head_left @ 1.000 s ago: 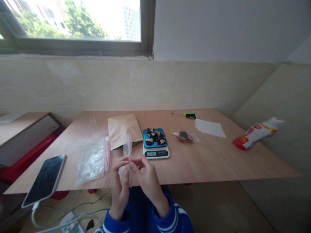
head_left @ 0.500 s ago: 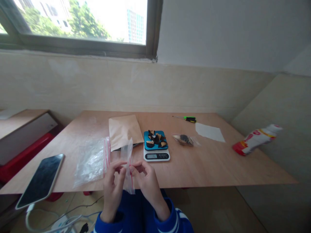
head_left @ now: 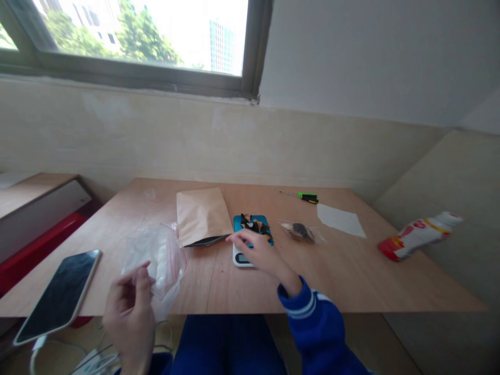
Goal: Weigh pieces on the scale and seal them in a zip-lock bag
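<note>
My left hand [head_left: 128, 317] is low at the table's front edge, and its fingers pinch a clear zip bag with a red-striped seal [head_left: 166, 263]. That bag overlaps a second clear plastic bag lying on the table, and the two are hard to tell apart. My right hand [head_left: 258, 252] reaches out empty over a digital kitchen scale [head_left: 240, 259], hiding its display. Its fingertips are close to a blue tray [head_left: 239, 224] on the scale, which holds dark broken pieces with tan edges [head_left: 254, 224]. They do not visibly touch the tray.
A kraft paper envelope [head_left: 203, 216] lies left of the scale on the plywood table [head_left: 344, 276]. Farther right are a small bagged item [head_left: 299, 232], a green-handled screwdriver [head_left: 308, 198], white paper [head_left: 339, 220] and a toppled bottle [head_left: 416, 238]. A phone [head_left: 58, 297] lies at left.
My hands have parted. The right hand has let go of the zip bag and moved out over the scale, while the left hand has carried the bag left, over the other bag.
</note>
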Demonstrator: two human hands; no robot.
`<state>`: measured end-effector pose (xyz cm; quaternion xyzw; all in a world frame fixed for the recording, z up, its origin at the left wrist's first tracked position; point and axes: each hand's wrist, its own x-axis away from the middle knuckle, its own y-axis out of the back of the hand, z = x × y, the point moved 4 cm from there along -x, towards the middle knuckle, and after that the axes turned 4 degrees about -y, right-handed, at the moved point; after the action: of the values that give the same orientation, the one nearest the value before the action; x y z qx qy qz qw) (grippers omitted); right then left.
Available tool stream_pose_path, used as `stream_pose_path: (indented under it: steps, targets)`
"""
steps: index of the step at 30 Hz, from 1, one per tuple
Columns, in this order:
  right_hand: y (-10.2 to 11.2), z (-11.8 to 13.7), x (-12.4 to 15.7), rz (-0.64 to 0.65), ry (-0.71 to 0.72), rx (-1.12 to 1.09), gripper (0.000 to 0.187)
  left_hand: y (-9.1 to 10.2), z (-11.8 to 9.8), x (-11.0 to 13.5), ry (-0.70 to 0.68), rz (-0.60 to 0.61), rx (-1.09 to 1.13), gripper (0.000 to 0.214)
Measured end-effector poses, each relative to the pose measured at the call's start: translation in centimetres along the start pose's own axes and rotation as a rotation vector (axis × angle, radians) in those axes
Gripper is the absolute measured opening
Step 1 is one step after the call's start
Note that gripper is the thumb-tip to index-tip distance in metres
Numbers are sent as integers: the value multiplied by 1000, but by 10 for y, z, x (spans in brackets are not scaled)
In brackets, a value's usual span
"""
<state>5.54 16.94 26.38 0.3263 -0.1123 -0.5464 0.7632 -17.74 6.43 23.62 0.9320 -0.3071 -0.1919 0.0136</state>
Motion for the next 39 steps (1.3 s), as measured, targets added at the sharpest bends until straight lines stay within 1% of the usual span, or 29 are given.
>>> stream_pose_path:
  steps: [2, 3, 4, 6, 9, 13, 15, 18, 21, 23, 24, 26, 28, 29, 31, 33, 35, 37, 39]
  targets:
    - [19, -23, -31, -24, -43, 301, 31, 7, -4, -6, -11, -23, -66, 33]
    - [25, -35, -46, -7, -78, 472, 32, 9, -4, -7, -13, -27, -95, 34]
    - [28, -45, -60, 8, -99, 525, 32, 11, -4, -7, -11, -19, -122, 35]
    - [28, -63, -82, 60, -122, 594, 29, 11, 0, -8, -11, 26, -176, 36]
    - [20, -80, -92, 110, -142, 659, 29, 12, 6, -9, -48, 88, -279, 37]
    - [17, -86, -83, 117, -143, 726, 32, 12, 11, -15, -103, 101, -396, 41]
    - [17, -81, -77, 93, -134, 739, 30, 10, 13, -19, -123, 123, -407, 44]
    - [12, -63, -71, 56, -88, 733, 33, 5, 19, -22, -124, 170, -411, 46]
    - [-8, -38, -68, 96, 79, 685, 35, 3, 28, -23, -98, 201, -419, 46]
    - [-27, -26, -68, 139, 184, 686, 41, 1, 34, -23, -100, 253, -400, 46]
    - [-36, -23, -68, 148, 209, 710, 45, 0, 36, -23, -110, 285, -390, 46]
    - [-51, -22, -72, 138, 206, 781, 52, -2, 38, -23, -148, 324, -381, 44]
    - [-63, -22, -76, 102, 188, 829, 54, -2, 36, -24, -193, 319, -402, 45]
    - [-67, -22, -77, 84, 181, 841, 53, -2, 34, -24, -218, 305, -411, 46]
    - [-72, -20, -80, 62, 180, 852, 44, -4, 30, -26, -280, 284, -406, 48]
    - [-71, -14, -82, 52, 189, 860, 32, -7, 26, -30, -358, 289, -383, 49]
    - [-61, -7, -84, 43, 199, 857, 26, -13, 24, -35, -441, 346, -358, 43]
    - [-44, 2, -87, 15, 200, 829, 26, -21, 23, -41, -502, 440, -330, 37]
    - [-24, 12, -88, -35, 205, 775, 24, -28, 22, -47, -507, 517, -297, 32]
